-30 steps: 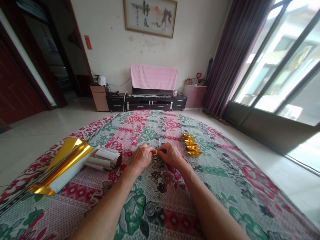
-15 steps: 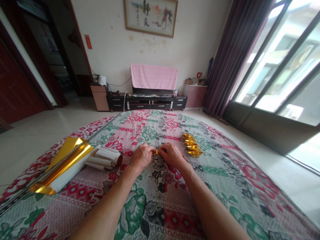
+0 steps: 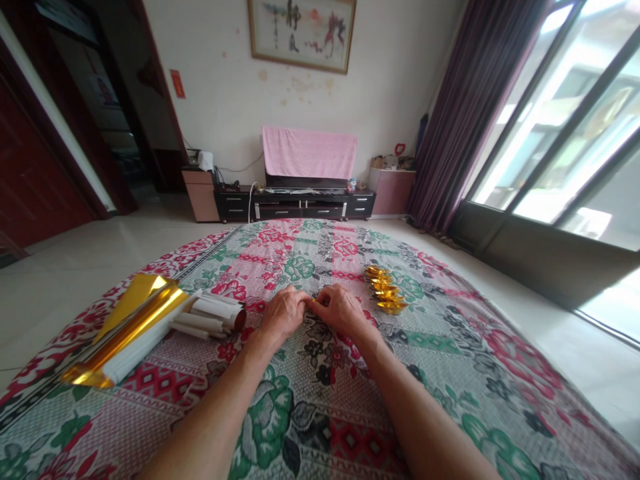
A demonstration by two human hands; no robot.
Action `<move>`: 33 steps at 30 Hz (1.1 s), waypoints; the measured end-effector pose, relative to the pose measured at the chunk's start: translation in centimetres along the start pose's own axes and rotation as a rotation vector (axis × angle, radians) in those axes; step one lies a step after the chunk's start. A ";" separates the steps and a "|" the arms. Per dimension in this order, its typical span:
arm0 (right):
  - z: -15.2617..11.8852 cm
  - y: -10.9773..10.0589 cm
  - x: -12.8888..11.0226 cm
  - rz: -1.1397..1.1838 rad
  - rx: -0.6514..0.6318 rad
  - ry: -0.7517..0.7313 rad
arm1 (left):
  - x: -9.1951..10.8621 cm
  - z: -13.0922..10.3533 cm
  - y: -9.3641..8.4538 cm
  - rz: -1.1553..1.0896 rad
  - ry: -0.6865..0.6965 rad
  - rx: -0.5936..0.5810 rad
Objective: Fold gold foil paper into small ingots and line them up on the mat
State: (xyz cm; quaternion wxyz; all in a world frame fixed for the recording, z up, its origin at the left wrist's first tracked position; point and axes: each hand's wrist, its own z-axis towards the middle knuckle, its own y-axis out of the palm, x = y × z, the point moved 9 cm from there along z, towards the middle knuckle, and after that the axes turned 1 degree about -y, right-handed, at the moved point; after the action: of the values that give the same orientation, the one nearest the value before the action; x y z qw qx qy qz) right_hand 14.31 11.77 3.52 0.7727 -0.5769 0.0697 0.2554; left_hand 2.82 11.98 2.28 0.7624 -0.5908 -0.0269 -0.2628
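Observation:
Near the middle of the patterned cloth, my left hand [image 3: 286, 312] and my right hand [image 3: 341, 309] meet at the fingertips. Both are closed in a pinch on a small piece of gold foil [image 3: 313, 301], which the fingers almost wholly cover. To the right of my right hand stands a row of several folded gold foil pieces [image 3: 386, 291]. Left of my left hand lie white paper rolls [image 3: 213, 315], and beside them a large roll of gold foil [image 3: 133, 333].
The floral cloth [image 3: 425, 400] covers a round-edged table. Beyond it are a low black cabinet [image 3: 285, 212], a pink cloth [image 3: 310, 152] draped over something, and a framed picture [image 3: 303, 33]. A purple curtain [image 3: 460, 113] and windows are on the right.
My fingertips have drawn closer together, and less of the gold piece shows between them. My right thumb has shifted slightly left. The row and the rolls lie as before.

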 end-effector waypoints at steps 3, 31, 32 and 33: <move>0.1 0.1 -0.1 -0.017 -0.004 0.017 | 0.0 0.0 0.0 -0.002 -0.009 0.004; -0.4 -0.5 0.4 0.064 -0.028 -0.130 | 0.7 -0.6 -0.9 0.043 -0.106 0.084; -0.4 -0.4 0.4 0.062 -0.028 -0.130 | 0.9 -0.7 -1.0 0.044 -0.105 0.094; -0.4 -0.4 0.4 0.060 -0.028 -0.131 | 1.0 -0.8 -1.1 0.043 -0.104 0.102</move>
State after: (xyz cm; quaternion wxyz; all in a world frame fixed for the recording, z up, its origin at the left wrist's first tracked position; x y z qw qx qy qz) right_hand 14.88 11.45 3.59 0.7595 -0.5675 0.0325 0.3164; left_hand 3.01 10.69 3.36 0.7946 -0.5645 -0.0671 -0.2134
